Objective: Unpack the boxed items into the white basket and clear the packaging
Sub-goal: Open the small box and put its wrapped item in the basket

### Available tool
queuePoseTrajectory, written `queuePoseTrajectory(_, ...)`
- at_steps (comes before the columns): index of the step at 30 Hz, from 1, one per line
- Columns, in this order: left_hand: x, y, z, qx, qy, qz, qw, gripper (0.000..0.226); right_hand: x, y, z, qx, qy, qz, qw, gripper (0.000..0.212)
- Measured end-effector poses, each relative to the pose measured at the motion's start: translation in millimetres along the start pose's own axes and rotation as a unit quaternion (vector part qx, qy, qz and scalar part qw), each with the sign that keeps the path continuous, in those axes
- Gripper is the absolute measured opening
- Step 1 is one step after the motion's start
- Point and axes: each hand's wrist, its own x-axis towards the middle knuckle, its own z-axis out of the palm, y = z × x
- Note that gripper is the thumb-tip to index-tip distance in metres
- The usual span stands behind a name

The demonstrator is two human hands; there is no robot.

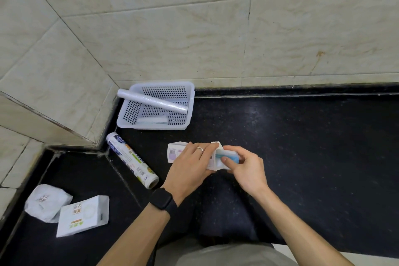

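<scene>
Near the black counter's middle, the left hand [190, 162] is clamping a small white box [175, 151] steady while the right hand [244, 164] is pinching its blue contents [228, 155] outward; white basket [190, 93] waiting at the back-left corner.

- left hand [190, 163] wearing a plain silver ring [200, 149] on one finger
- left wrist carrying a black smartwatch [161, 198], black band
- right hand [246, 168] wearing nothing
- both forearms showing bare, no sleeves
- grey garment [226, 255] showing at bottom edge
</scene>
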Motion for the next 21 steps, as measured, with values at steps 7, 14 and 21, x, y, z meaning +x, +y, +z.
queuePoseTrajectory(7,-1,1,14,-0.054,-0.045,-0.054,0.996,0.071,3,15,-28,0.006,0.015,0.025,1.0,0.028)
queuePoseTrajectory(14,-8,-12,34,-0.147,-0.11,-0.193,0.964,0.085,1,32,-81,0.115,0.067,0.077,0.988,0.029)
queuePoseTrajectory(21,-13,-24,73,-0.145,-0.226,-0.25,0.93,0.113,-19,59,-108,0.201,0.147,0.133,0.959,0.023)
